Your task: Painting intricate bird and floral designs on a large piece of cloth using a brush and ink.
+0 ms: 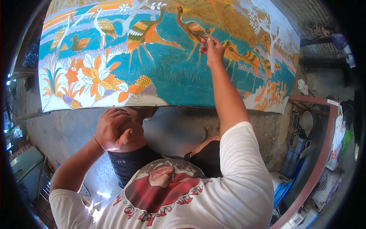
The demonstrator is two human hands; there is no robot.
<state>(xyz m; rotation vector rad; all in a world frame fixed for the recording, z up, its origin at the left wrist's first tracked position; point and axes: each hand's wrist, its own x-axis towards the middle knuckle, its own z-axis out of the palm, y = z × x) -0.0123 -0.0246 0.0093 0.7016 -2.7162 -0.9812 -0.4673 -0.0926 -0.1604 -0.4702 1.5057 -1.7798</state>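
Head view: a slim tool [199, 36] is pinched in the right hand [214, 49], over a painted panel [183, 89]. The left hand [113, 129] is rested, relaxed, on a knee [137, 134].

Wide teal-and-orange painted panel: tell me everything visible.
The wide, flat, teal, orange and white painted panel, material unclear, fills the view's upper part. It shows long-necked birds and flowers, some petals plain white. The bare right hand holds a slim dark tool at one upper-middle bird; tip contact is unclear.
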